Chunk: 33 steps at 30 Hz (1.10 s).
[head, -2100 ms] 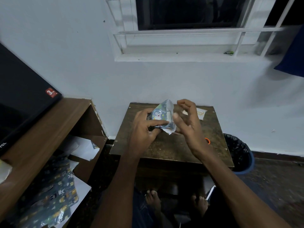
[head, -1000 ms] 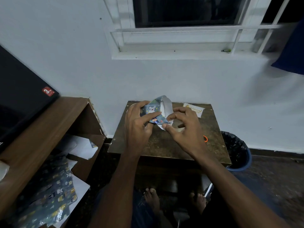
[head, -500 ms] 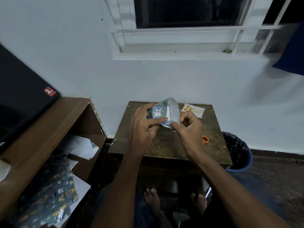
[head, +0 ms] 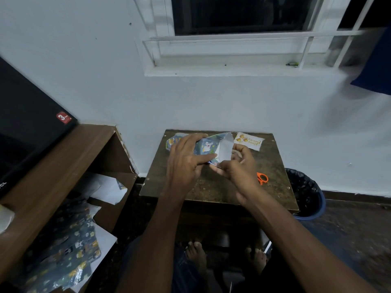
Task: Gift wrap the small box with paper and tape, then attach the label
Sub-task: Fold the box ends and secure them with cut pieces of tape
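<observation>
A small box wrapped in blue cartoon-print paper (head: 206, 145) is held over the small brown table (head: 211, 187). My left hand (head: 186, 163) grips the wrapped box from the left, fingers curled over its top and side. A white triangular paper flap (head: 225, 150) stands up at the box's right end, and my right hand (head: 237, 170) pinches that flap's lower edge. The box itself is hidden under the paper. A white label with gold print (head: 249, 141) lies flat at the table's far right corner.
Orange-handled scissors (head: 262, 178) lie on the table to the right of my right hand. A blue bin with a black liner (head: 306, 193) stands at the table's right. A wooden shelf (head: 63, 163) at left holds spare wrapping paper (head: 72, 248) and a black box (head: 27, 123).
The box has been lowered slightly and turned. My right hand moved from open beside the box to pinching the upright white flap at its right end. My left hand kept its grip.
</observation>
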Motion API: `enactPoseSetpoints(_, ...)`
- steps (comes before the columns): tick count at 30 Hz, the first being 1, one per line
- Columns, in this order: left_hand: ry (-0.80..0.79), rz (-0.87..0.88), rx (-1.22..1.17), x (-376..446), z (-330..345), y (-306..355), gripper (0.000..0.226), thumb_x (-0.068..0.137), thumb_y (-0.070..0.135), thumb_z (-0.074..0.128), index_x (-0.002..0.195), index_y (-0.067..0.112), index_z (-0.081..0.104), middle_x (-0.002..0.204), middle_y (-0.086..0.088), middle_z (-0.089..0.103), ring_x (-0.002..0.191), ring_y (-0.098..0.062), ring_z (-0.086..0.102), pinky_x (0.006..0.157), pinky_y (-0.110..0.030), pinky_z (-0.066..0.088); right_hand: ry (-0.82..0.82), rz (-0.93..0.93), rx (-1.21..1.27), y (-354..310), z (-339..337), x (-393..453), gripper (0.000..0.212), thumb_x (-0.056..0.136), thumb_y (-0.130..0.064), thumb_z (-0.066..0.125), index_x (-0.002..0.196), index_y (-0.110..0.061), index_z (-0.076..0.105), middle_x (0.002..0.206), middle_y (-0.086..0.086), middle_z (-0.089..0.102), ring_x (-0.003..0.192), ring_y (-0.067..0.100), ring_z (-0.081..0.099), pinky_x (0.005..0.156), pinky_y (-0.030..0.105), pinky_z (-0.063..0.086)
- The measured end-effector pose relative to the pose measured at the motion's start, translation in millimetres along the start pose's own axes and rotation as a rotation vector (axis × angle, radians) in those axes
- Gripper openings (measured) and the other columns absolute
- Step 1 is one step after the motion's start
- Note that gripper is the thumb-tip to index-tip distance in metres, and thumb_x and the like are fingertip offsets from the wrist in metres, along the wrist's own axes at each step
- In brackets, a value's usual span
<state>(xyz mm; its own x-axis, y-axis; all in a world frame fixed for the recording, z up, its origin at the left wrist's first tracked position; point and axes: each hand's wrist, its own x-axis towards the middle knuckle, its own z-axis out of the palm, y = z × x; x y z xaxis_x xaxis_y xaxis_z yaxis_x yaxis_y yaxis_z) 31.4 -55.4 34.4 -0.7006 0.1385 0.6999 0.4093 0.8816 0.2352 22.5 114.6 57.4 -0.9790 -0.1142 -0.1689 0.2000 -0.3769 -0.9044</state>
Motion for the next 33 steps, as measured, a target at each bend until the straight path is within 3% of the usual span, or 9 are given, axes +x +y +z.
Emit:
enactPoseSetpoints(3,0.032,-0.005,0.014,0.6,-0.1,2.9,0.039,0.074,0.002,0.083,0.101,0.030,0.086,0.139,-0.008,0.065,0.128,-0.033,0.059,0.094,-0.049,0.047,-0.026,0.170,0.061,1.5,-4.7,5.0,0.039,0.086,0.016,0.068,0.121,0.002,0.059,0.119,0.021,0.073,0.101,0.030,0.076,0.073,0.031,0.064)
enactPoseSetpoints(6,0.049,-0.003,0.032,-0.3,-0.8,2.0,0.042,0.072,-0.001,0.081,0.101,0.029,0.086,0.139,-0.007,0.065,0.129,-0.033,0.059,0.094,-0.046,0.045,-0.084,0.287,0.162,0.4,-7.9,9.3,0.029,0.087,0.021,0.062,0.113,0.008,0.066,0.112,0.024,0.076,0.097,0.031,0.077,0.070,0.028,0.063)
enactPoseSetpoints(10,0.044,0.013,0.034,1.1,-0.3,1.6,0.045,0.070,-0.005,0.082,0.099,0.028,0.086,0.138,-0.008,0.066,0.128,-0.033,0.060,0.093,-0.044,0.045,-0.073,0.285,0.158,-2.9,-7.2,11.8,0.037,0.087,0.027,0.052,0.116,0.009,0.065,0.099,0.019,0.079,0.084,0.028,0.079,0.068,0.029,0.064)
enactPoseSetpoints(16,0.093,-0.032,-0.014,-0.3,1.5,-2.5,0.039,0.076,0.001,0.080,0.105,0.027,0.086,0.138,-0.008,0.064,0.127,-0.033,0.058,0.092,-0.051,0.049,-0.196,0.204,0.165,-7.9,-15.7,14.9,0.048,0.090,0.024,0.042,0.132,0.004,0.055,0.120,0.031,0.070,0.101,0.045,0.074,0.076,0.037,0.065)
enactPoseSetpoints(19,0.153,-0.150,-0.136,-0.5,2.0,-1.0,0.053,0.073,-0.010,0.074,0.107,0.030,0.085,0.138,-0.006,0.062,0.126,-0.028,0.055,0.095,-0.053,0.049,-0.229,0.073,-0.001,-12.8,-20.0,11.4,0.026,0.105,-0.011,0.050,0.126,-0.003,0.063,0.113,0.025,0.074,0.089,0.032,0.075,0.081,0.045,0.065)
enactPoseSetpoints(22,0.163,-0.231,-0.262,-1.8,0.7,0.9,0.056,0.073,-0.015,0.072,0.105,0.029,0.086,0.139,-0.003,0.059,0.128,-0.024,0.053,0.098,-0.049,0.051,-0.100,-0.045,-0.145,-10.2,-23.1,16.1,0.042,0.110,-0.037,0.044,0.113,-0.007,0.073,0.113,0.016,0.077,0.099,0.025,0.073,0.075,0.042,0.062)
enactPoseSetpoints(27,0.101,-0.312,-0.499,-4.1,0.0,-2.4,0.050,0.077,-0.015,0.078,0.104,0.026,0.086,0.139,0.000,0.060,0.131,-0.028,0.058,0.103,-0.047,0.055,-0.187,-0.267,-0.168,0.6,-15.6,25.7,0.007,0.097,-0.001,0.066,0.104,-0.002,0.066,0.131,0.001,0.072,0.119,0.020,0.069,0.083,0.045,0.060)
enactPoseSetpoints(31,0.081,-0.315,-0.572,-2.8,-10.1,2.5,0.037,0.076,-0.019,0.077,0.102,0.008,0.084,0.130,-0.010,0.064,0.124,-0.014,0.062,0.100,-0.020,0.050,-0.346,-0.256,-0.074,10.1,-4.5,23.7,0.010,0.094,0.007,0.065,0.102,0.001,0.064,0.123,-0.009,0.073,0.114,0.019,0.067,0.080,0.033,0.059)
enactPoseSetpoints(33,0.066,-0.313,-0.604,-2.3,-15.7,3.3,0.034,0.078,-0.016,0.080,0.105,0.005,0.081,0.129,-0.012,0.065,0.123,-0.009,0.062,0.099,-0.014,0.047,-0.383,-0.244,-0.057,12.3,-3.3,24.5,0.012,0.094,0.007,0.064,0.104,0.000,0.067,0.123,-0.004,0.071,0.112,0.019,0.067,0.079,0.034,0.059)
